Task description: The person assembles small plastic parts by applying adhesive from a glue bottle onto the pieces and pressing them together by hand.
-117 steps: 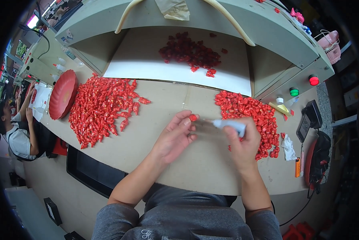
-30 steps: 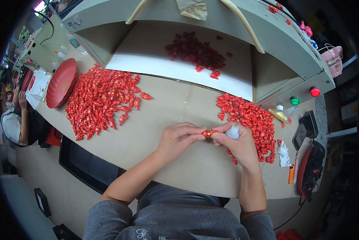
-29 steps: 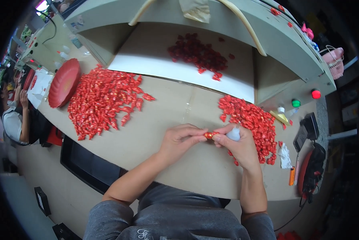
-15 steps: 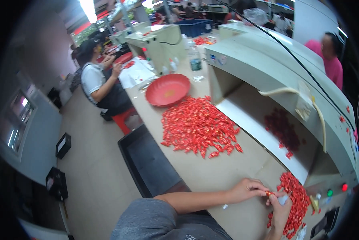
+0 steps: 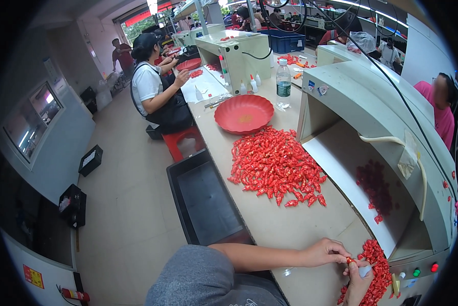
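Note:
My left hand (image 5: 327,252) pinches a small red and gold piece (image 5: 350,260) between its fingertips. Close against it, my right hand (image 5: 358,286) is closed around a small whitish squeeze bottle (image 5: 364,271), partly hidden by the fingers. Its tip, near the piece, is too small to make out. Beside and beneath my right hand lies a pile of small red pieces (image 5: 376,255). Farther up the table spreads a larger heap of red pieces with gold marks (image 5: 277,163), below a red scalloped bowl (image 5: 244,113).
A pale arched machine (image 5: 372,97) stands on the right, dark red pieces inside it. A water bottle (image 5: 283,84) and white squeeze bottles (image 5: 253,84) stand beyond the bowl. A black bin (image 5: 203,204) sits left of the table (image 5: 310,227). A co-worker (image 5: 152,86) sits farther along.
The view has shifted, so the table and heap appear farther right and lower. My hands stay together over the piece, with little visible change in grip.

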`<move>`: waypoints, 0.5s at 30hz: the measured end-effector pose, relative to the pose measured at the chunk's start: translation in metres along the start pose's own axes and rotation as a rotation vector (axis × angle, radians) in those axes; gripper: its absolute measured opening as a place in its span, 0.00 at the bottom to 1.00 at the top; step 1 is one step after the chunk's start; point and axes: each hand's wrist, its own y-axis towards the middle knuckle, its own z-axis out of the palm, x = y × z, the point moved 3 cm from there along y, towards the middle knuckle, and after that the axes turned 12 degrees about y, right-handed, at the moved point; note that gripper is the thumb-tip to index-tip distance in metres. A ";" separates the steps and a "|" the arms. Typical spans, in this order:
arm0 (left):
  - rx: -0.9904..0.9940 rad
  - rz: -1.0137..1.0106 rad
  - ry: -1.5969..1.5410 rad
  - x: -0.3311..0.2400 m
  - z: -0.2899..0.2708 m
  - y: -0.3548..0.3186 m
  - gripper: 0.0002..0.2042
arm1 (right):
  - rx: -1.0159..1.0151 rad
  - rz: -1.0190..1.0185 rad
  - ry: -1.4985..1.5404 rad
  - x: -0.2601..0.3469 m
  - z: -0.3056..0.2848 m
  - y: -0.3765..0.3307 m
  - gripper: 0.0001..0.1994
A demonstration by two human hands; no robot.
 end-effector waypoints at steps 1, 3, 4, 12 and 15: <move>0.002 -0.001 0.002 0.000 0.000 0.000 0.09 | -0.010 -0.002 -0.019 -0.001 -0.001 0.000 0.07; 0.000 -0.002 0.015 0.000 -0.001 -0.001 0.09 | -0.013 0.024 -0.082 0.001 -0.001 0.000 0.08; 0.002 -0.002 0.029 0.000 -0.001 -0.001 0.10 | -0.020 0.048 -0.143 0.001 -0.002 0.000 0.08; -0.011 0.023 0.000 0.003 0.000 -0.001 0.09 | -0.024 0.015 -0.164 -0.005 -0.006 0.002 0.09; -0.005 0.015 -0.004 0.004 0.000 -0.001 0.10 | -0.032 0.013 -0.136 -0.003 -0.002 0.000 0.09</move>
